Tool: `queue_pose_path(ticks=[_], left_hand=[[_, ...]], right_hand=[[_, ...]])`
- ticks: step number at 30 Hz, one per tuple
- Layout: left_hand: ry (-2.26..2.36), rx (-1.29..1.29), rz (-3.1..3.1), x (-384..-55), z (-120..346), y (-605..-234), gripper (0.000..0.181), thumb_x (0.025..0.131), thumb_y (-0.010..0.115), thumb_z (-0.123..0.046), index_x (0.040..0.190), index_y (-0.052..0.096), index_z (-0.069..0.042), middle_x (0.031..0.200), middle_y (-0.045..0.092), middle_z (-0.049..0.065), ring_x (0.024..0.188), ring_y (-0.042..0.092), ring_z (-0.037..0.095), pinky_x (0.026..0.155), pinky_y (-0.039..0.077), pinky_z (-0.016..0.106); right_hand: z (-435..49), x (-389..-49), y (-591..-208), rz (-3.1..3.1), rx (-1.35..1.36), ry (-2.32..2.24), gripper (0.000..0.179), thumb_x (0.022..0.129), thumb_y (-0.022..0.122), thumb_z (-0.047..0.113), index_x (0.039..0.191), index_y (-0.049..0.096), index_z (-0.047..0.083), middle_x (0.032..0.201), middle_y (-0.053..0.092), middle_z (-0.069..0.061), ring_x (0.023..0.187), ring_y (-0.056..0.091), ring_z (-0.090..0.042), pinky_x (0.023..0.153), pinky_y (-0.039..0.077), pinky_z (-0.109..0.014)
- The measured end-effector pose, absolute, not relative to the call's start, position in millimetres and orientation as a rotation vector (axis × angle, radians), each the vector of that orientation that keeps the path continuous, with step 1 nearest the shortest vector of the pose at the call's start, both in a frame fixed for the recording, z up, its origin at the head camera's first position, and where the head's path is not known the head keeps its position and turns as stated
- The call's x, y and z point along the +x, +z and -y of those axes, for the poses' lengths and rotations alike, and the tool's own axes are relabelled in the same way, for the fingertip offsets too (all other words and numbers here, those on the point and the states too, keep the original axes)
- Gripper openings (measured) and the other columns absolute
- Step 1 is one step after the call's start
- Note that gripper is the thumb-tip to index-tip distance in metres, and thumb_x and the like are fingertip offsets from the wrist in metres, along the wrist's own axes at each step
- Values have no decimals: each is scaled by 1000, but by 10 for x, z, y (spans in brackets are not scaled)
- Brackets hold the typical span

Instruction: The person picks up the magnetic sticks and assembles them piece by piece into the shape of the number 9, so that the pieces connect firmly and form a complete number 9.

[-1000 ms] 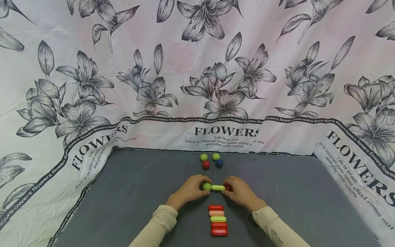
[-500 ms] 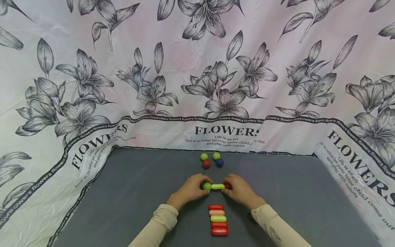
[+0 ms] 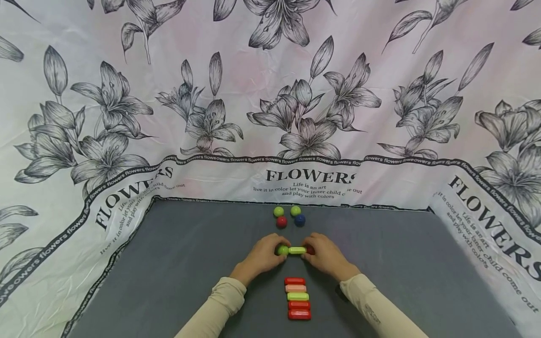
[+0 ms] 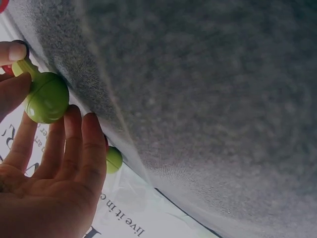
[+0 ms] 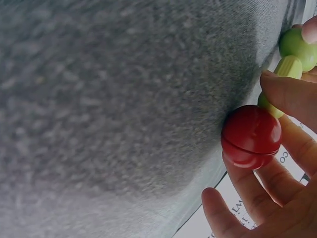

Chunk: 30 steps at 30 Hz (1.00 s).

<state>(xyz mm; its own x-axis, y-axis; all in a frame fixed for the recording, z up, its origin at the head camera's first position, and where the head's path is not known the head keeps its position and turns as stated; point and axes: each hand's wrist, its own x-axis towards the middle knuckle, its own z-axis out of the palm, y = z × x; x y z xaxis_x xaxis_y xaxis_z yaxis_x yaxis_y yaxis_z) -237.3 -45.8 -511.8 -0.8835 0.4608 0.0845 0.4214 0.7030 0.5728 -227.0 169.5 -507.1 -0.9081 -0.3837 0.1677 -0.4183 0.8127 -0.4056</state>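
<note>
A yellow-green rod [image 3: 297,250] lies between the two hands, with a green ball [image 4: 47,98] at its left end and a red ball [image 5: 251,135] at its right end. My left hand [image 3: 267,253] holds the green ball between thumb and fingers. My right hand [image 3: 327,253] pinches the rod beside the red ball; in the right wrist view its thumb [image 5: 290,94] lies along the rod while other fingers sit behind the red ball. From the head, the right hand partly covers the red ball. How the rod joins the balls is hidden.
Beyond the hands, two green balls [image 3: 278,211], a red ball [image 3: 281,222] and a blue ball [image 3: 299,220] form a cluster. Nearer the body, several red, orange and yellow-green rods [image 3: 297,296] lie in a column on the grey table [image 3: 190,244]. A flowered cloth [image 3: 313,188] borders it.
The right thumb and finger have shifted left from the red ball onto the rod's end. The left hand keeps its hold on the green ball. The head view has tilted slightly down.
</note>
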Motion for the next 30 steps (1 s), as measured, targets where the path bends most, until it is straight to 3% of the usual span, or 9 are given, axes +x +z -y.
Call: queue_pose_path(ticks=[16, 25, 30], left_hand=[[931, 729, -2853, -2365, 447, -5121, 24, 87, 77, -17, 110, 73, -18, 102, 67, -2, 88, 59, 10, 78, 48, 27], [954, 727, -2886, -2266, 432, -5018, 40, 90, 75, -18, 128, 65, -19, 116, 67, 2, 93, 59, 13, 81, 49, 31], [947, 846, -2900, -2124, 365, -4855, 34, 90, 74, -18, 123, 68, -18, 114, 69, 1, 98, 64, 16, 85, 52, 31]], right_hand=[[-1643, -2264, -5048, 2937, 615, 657, 19, 81, 83, 14, 98, 75, 12, 87, 63, 1, 80, 52, -12, 73, 46, -35], [-1649, -2263, -5044, 2923, 643, 656, 20, 82, 82, 14, 99, 75, 10, 88, 64, 0, 81, 54, -13, 74, 47, -36], [-1674, -2271, -5077, 2918, 653, 660, 20, 82, 81, 13, 101, 75, 11, 89, 65, 0, 79, 54, -11, 73, 47, -34]])
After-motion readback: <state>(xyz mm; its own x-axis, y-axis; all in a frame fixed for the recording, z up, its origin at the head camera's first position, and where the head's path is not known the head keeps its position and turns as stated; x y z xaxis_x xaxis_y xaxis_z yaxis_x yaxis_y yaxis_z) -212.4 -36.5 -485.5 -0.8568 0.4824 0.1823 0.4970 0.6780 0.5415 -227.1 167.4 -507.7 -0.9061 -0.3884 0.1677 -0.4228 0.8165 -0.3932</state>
